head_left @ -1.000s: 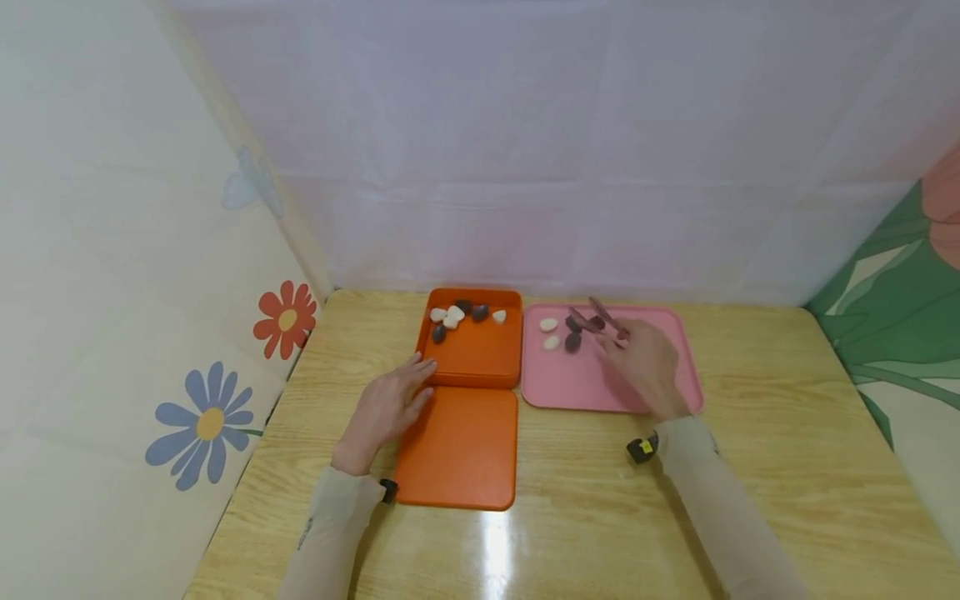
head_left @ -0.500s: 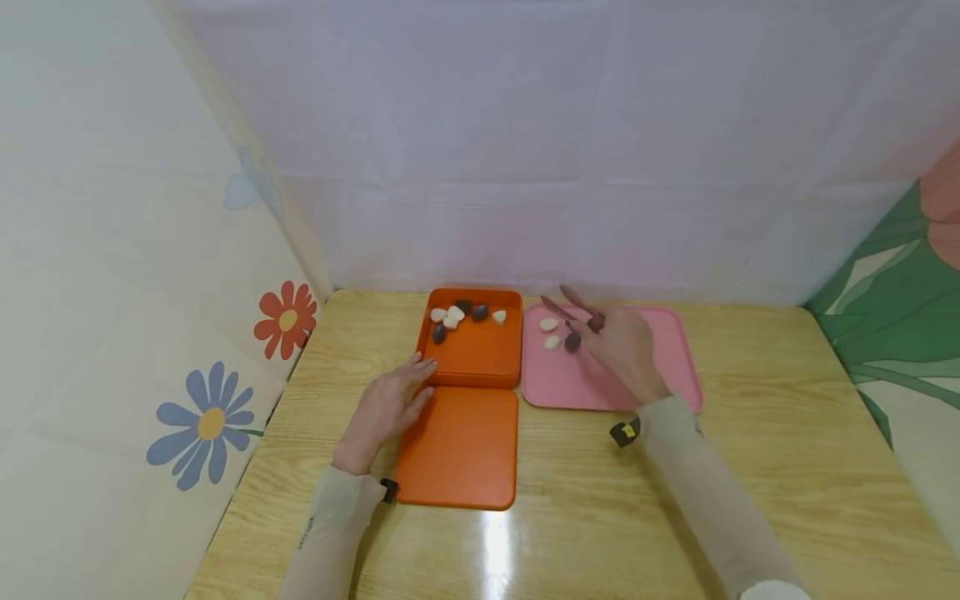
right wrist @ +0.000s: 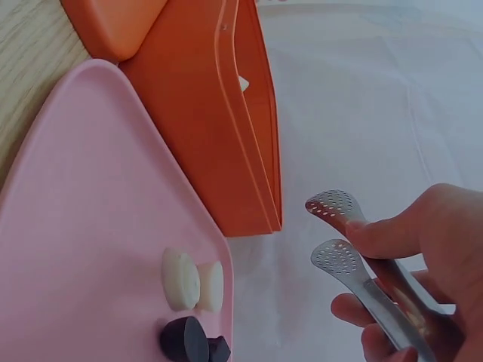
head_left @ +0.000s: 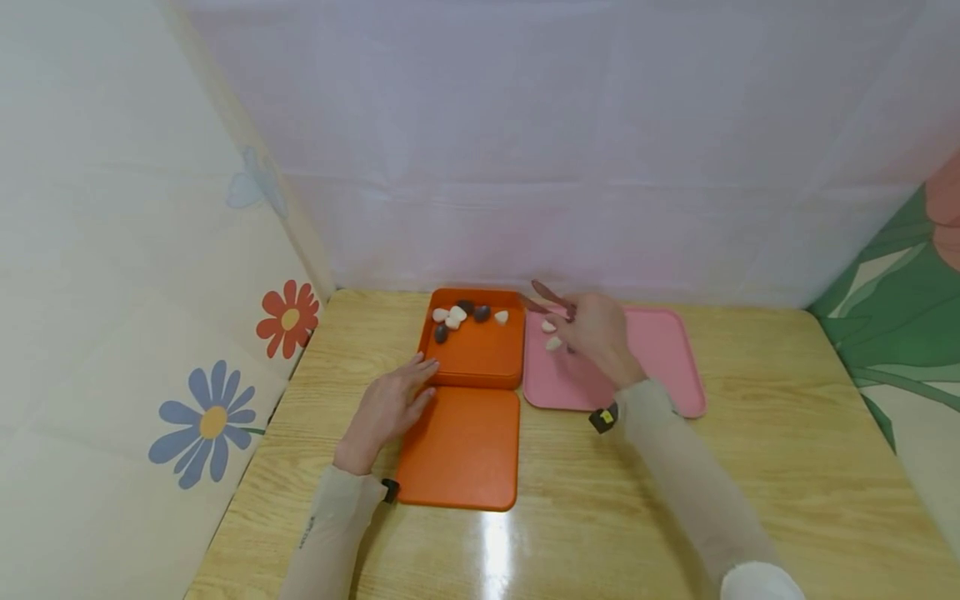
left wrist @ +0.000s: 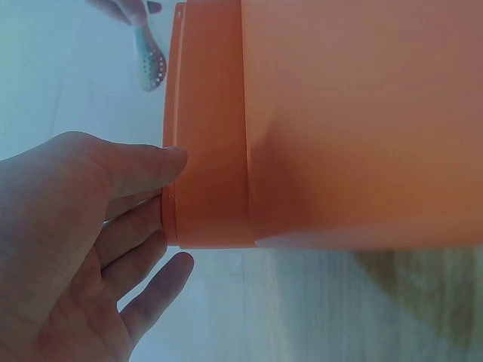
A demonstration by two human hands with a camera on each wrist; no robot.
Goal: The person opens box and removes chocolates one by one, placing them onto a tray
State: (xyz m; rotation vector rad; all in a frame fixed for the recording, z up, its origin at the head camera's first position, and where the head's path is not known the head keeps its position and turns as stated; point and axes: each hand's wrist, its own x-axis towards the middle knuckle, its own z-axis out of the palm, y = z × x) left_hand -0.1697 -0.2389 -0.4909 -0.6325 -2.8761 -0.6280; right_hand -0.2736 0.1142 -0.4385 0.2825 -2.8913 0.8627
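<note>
The right hand (head_left: 596,333) holds a pair of small metal tongs with holey spoon-shaped tips (right wrist: 355,275), its fingers curled round the handles. The two tips sit a little apart with nothing between them. They stick out past the fingers, up in the air over the gap between the flat pink plastic tray (head_left: 660,367) and the square orange plastic box (head_left: 474,354).

Just under the hand, on the pink tray, lie two small white stones (right wrist: 190,281) and two small dark stones (right wrist: 192,341), all close together. More white and dark stones (head_left: 457,317) lie at the far end of the orange box, to the left of the tongs.

The left hand (head_left: 386,408) lies flat with straight fingers. Its fingertips (left wrist: 155,162) touch the outer left side of the orange box. Beside the palm lies the flat orange lid (head_left: 461,446) on the wooden table (head_left: 787,467).
</note>
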